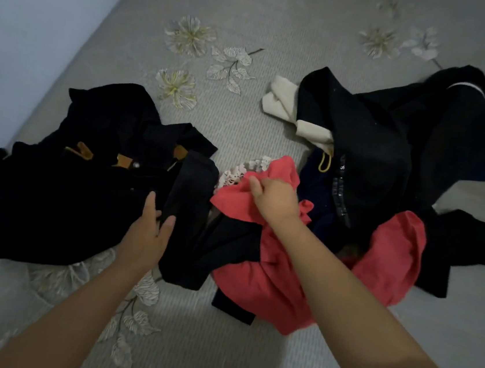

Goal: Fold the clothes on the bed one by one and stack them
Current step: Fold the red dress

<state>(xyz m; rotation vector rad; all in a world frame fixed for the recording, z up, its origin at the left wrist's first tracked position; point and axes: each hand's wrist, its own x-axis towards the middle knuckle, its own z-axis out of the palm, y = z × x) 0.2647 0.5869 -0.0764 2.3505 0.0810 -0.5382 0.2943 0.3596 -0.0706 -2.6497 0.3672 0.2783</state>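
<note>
Left: a black jacket lies crumpled on the bed. The left hand rests on dark cloth at its edge, fingers straight and slightly spread. Centre: the right hand pinches a fold of the red garment, which lies partly under the dark heap at right. Probable fault: lifting it drags the heap and the lace trim along.

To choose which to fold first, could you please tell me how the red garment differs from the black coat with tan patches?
The red garment is plain coral; the black coat bears tan patches. The right hand pinches the red garment's upper edge, while the left hand touches the black coat with straight fingers. The red garment is tangled among dark clothes; the black coat spreads out on the left. Both are crumpled and unfolded.
</note>
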